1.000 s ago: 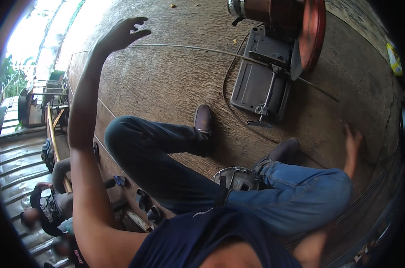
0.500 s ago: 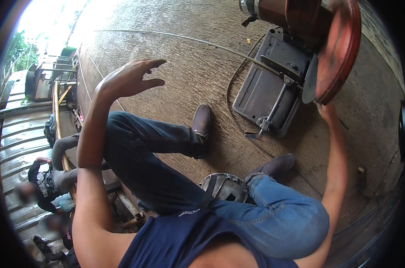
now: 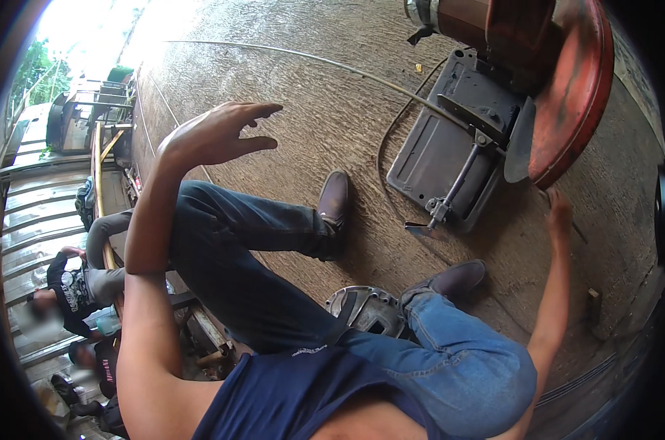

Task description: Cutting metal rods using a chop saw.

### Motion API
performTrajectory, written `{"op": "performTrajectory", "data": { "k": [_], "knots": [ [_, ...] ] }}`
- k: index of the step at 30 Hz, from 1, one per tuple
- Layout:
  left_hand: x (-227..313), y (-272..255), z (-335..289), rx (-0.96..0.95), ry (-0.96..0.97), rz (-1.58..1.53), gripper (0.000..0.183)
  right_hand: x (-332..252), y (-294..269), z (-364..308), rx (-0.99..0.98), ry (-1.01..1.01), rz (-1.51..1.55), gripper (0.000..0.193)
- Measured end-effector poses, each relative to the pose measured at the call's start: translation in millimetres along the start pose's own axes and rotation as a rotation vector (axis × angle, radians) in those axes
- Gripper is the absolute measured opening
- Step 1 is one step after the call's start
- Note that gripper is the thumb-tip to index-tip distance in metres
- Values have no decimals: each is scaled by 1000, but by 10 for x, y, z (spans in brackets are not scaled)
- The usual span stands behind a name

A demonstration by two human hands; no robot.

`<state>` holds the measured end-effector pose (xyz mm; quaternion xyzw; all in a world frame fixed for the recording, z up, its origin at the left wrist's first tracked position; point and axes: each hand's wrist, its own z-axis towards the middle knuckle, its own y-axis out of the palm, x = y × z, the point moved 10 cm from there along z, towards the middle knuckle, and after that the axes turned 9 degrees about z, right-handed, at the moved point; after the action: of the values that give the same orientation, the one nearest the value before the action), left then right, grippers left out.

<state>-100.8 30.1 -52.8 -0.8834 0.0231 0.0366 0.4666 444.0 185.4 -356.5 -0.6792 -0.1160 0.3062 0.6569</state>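
Note:
My left hand [image 3: 219,136] hangs in the air above my bent left knee, fingers stretched and apart, holding nothing. Below the red round blade guard, my right hand [image 3: 558,208] is closed around a thin dark rod [image 3: 580,232], whose end shows beyond the hand. The cut-off saw [image 3: 439,161] stands on the floor ahead to the right, with a grey base and the disc [image 3: 520,143] partly under its guard [image 3: 576,92]. A long thin metal rod [image 3: 332,66] runs from the far left into the saw's vise, by the clamp screw [image 3: 461,172].
A round metal housing [image 3: 362,312] lies between my legs. A cable [image 3: 382,143] curls beside the saw's base. At the far left are a wooden rail [image 3: 96,176], corrugated sheets [image 3: 43,213] and two people. A small block [image 3: 593,302] lies at the right.
My right hand has drawn away from the disc, toward me and to the right, the thin rod moving with it. My left hand keeps its pose; the view has shifted slightly.

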Motion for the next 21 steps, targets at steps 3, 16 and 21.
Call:
{"op": "performTrajectory", "data": {
  "k": [3, 16, 21],
  "knots": [
    [-42, 0, -56, 10, -4, -13, 60, 393, -134, -309, 36, 32, -113, 23],
    [21, -162, -177, 76, 65, -53, 59, -211, -370, 58, -162, 114, 5, 41],
    [103, -142, -108, 53, 69, -42, 60, -177, 152, 383, -346, 169, 136, 35]
  ]
}}
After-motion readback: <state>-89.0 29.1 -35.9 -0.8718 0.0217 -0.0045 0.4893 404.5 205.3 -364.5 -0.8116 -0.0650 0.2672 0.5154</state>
